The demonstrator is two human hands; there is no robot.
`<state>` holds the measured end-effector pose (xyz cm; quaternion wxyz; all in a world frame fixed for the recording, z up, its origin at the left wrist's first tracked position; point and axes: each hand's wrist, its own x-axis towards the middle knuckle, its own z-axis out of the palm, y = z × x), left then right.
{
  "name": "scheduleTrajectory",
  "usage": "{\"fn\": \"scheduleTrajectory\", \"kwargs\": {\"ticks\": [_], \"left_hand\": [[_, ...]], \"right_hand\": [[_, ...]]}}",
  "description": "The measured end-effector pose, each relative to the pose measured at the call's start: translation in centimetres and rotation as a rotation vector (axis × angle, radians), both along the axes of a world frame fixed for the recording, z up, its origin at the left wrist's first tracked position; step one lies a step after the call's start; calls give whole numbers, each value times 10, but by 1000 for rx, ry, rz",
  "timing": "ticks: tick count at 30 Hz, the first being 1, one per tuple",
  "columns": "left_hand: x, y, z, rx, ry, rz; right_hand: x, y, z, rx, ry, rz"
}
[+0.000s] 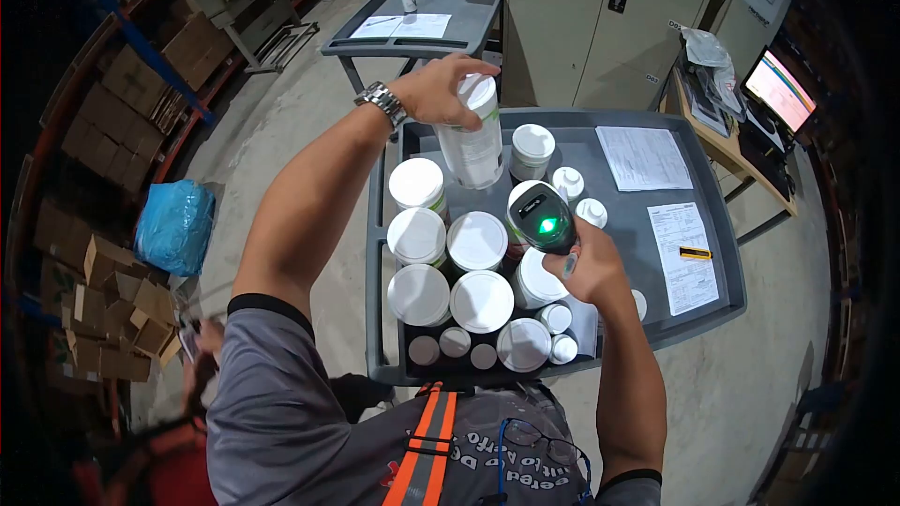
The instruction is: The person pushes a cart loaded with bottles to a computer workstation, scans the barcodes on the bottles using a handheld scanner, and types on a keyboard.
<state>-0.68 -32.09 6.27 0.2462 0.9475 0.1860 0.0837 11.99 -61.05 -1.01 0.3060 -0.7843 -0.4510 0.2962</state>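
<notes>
My left hand (441, 94) grips a white jar (473, 145) around its lid, tilted a little, at the far left end of the grey cart (382, 319). In my right hand (592, 267) is a handheld barcode scanner (544, 217) with a green light glowing on top. The scanner sits above the jars and hides part of one white lid. Several white-lidded jars (481, 300) stand close together below my hands. Smaller white bottles (567, 180) are grouped beyond the scanner, and another white jar (532, 148) stands right of the held one.
Printed sheets (642, 157) and a form (682, 262) with a yellow cutter (695, 253) lie on the cart's right side. Behind are a second cart (441, 0), a metal cabinet (600, 28) and a monitor (780, 92). A blue wrapped bundle (175, 227) and cardboard boxes (122, 309) lie left.
</notes>
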Motion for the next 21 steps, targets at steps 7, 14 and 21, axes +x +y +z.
{"fn": "scheduleTrajectory", "kwargs": {"ticks": [7,14,21], "left_hand": [[12,-22,-111,188,190,81],[-51,-6,-126,213,627,254],[-69,53,-99,44,335,490]], "right_hand": [[-12,-23,-3,294,122,-35],[-16,-51,-5,266,257,-84],[-44,-25,-17,206,184,81]]}}
